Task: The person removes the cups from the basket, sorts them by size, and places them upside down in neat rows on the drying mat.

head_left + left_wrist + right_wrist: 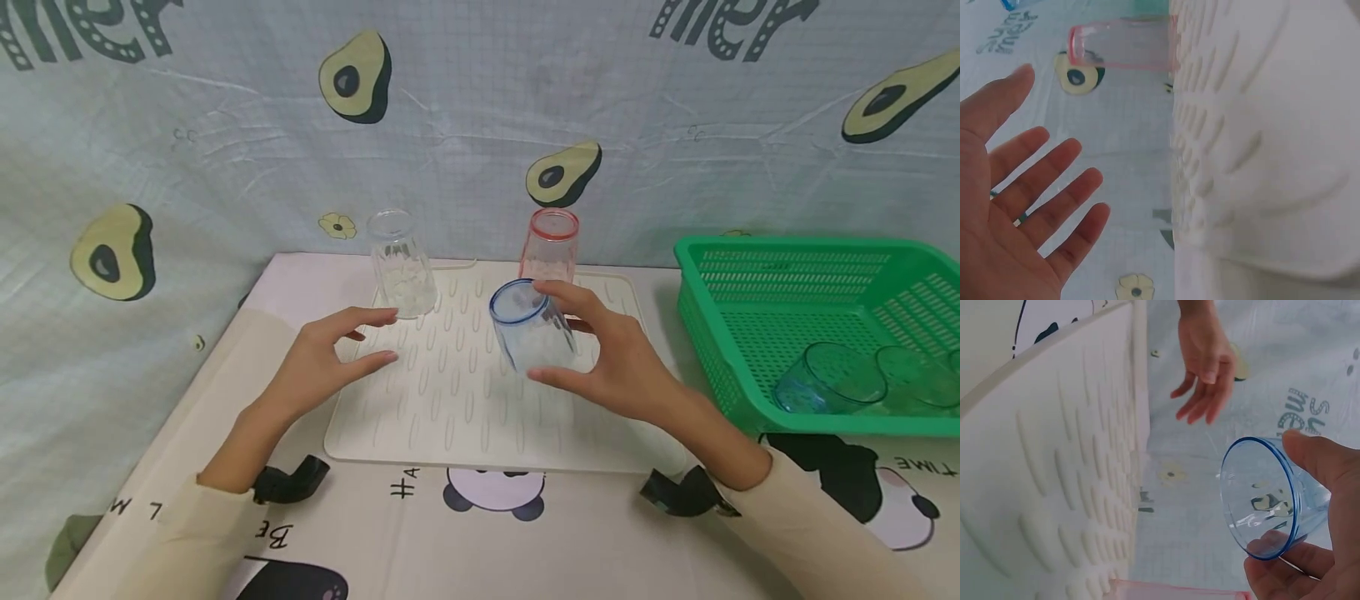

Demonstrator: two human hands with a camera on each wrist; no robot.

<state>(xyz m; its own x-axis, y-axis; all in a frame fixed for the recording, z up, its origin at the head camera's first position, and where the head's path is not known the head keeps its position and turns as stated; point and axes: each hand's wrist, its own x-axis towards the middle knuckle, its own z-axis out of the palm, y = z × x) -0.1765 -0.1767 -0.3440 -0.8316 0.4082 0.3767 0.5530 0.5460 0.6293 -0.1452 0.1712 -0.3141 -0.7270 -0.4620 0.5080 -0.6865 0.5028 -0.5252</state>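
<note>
Behind, a pale cloth [450, 175] printed with avocados [356, 77] fills the back of the scene. Before it lies the counter [420, 550], its cream covering patterned with panda drawings and lettering. A white ribbed mat [450, 425] takes up the middle of it, and to the right stands a green slatted basket [862, 424] with blue and green-tinted glasses [828, 379] inside, partly hidden by its front wall.

Two hands reach in from cream sleeves [825, 533]. The left hand [318, 354] is empty, its thumb and fingers spread apart over the mat's left part. The right hand [618, 358] pinches a blue-rimmed tumbler [532, 333] between thumb and fingers; the tumbler is tilted above the mat, and the right wrist view shows its mouth facing the mat.

Farther back on the mat, a clear tumbler [405, 271] stands near the left fingertips, and a pink-rimmed tumbler [551, 250] stands behind the blue-rimmed one. Both have their wider end down. Smallest are the black wrist mounts [292, 481], one on each wrist.
</note>
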